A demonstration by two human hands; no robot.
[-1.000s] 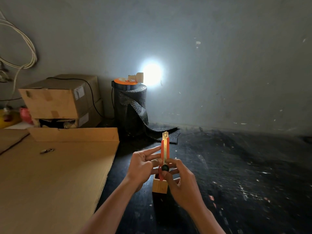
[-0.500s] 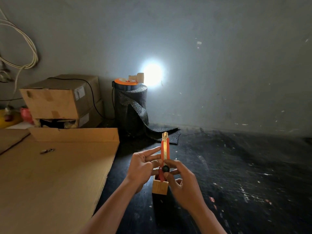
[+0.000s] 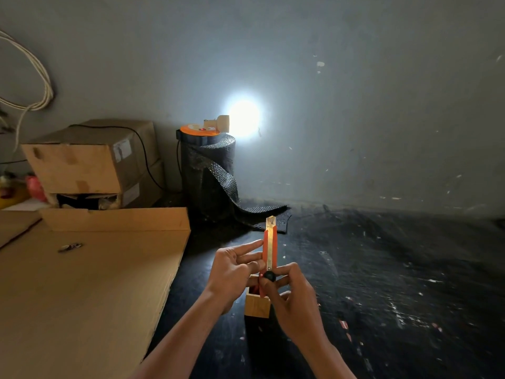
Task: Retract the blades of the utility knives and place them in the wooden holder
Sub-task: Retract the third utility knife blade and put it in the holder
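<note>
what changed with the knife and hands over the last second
Almost nothing. The knife stands upright with its lower end in the wooden holder, blade tip still showing at the top. The right hand keeps its fingers on the black knob, and the left hand still steadies the knife from the side. Any shift is too slight to tell.

An orange utility knife [image 3: 270, 248] stands upright, blade tip showing, above the small wooden holder [image 3: 257, 305].
</note>
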